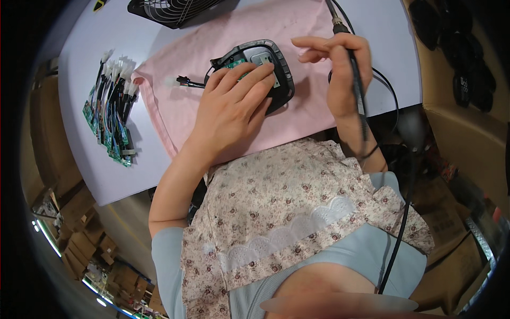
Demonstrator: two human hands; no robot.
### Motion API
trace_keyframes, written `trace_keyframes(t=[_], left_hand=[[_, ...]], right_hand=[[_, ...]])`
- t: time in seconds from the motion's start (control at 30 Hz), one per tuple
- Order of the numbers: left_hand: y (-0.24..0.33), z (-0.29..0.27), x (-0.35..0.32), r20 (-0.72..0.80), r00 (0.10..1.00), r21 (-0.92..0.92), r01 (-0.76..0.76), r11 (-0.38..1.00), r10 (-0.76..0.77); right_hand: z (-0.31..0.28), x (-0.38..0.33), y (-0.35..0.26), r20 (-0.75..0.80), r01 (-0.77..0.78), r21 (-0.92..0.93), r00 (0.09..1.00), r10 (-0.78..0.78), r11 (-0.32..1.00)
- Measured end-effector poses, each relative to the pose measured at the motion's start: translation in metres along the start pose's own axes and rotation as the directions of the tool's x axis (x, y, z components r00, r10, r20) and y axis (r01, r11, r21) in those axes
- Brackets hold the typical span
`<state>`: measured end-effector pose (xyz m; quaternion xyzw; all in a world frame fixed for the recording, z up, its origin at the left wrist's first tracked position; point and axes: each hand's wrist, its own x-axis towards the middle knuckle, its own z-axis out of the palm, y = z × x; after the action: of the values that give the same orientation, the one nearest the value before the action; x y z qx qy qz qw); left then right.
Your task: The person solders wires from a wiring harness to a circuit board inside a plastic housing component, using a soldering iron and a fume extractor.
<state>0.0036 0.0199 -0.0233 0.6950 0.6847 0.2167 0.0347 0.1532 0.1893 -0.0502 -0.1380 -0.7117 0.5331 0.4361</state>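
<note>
A black, rounded plastic housing point(287, 80) lies on a pink cloth point(313, 114), with a green circuit board point(234, 64) and a light metal plate inside it. My left hand point(234, 101) rests on the housing, its bent fingers pressing over the board and plate and hiding part of them. Short wires with a connector point(183, 81) stick out on the housing's left. To the right, my right hand point(345, 72) is raised, its index finger stretched leftward, apart from the housing. A slim black corded tool, seemingly a soldering iron point(357, 80), lies in its grip, metal end pointing away from me.
On the white table point(79, 133) at left lies a bunch of small green circuit boards with wires and white connectors point(112, 106). A black fan with a wire guard point(172, 10) stands at the far edge. The tool's black cable point(396, 98) loops at right. Cardboard boxes point(85, 247) stand beyond.
</note>
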Motion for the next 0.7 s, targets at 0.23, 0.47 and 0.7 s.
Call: trace_keyframes(t=[0.23, 0.47, 0.7], left_hand=[[0.013, -0.003, 0.003, 0.026, 0.996, 0.018, 0.088, 0.996, -0.088], [0.013, 0.001, 0.004, -0.018, 0.997, 0.041, 0.07, 0.997, -0.07], [0.018, 0.0, 0.008, -0.051, 0.992, 0.007, 0.114, 0.993, -0.114]], right_hand=[[-0.018, 0.0, 0.0, -0.06, -0.266, 0.219, 0.957, 0.285, 0.939], [-0.011, -0.001, 0.002, -0.129, -0.245, 0.357, 0.943, 0.308, 0.901], [-0.011, -0.007, 0.0, -0.124, -0.191, 0.391, 0.959, 0.257, 0.901]])
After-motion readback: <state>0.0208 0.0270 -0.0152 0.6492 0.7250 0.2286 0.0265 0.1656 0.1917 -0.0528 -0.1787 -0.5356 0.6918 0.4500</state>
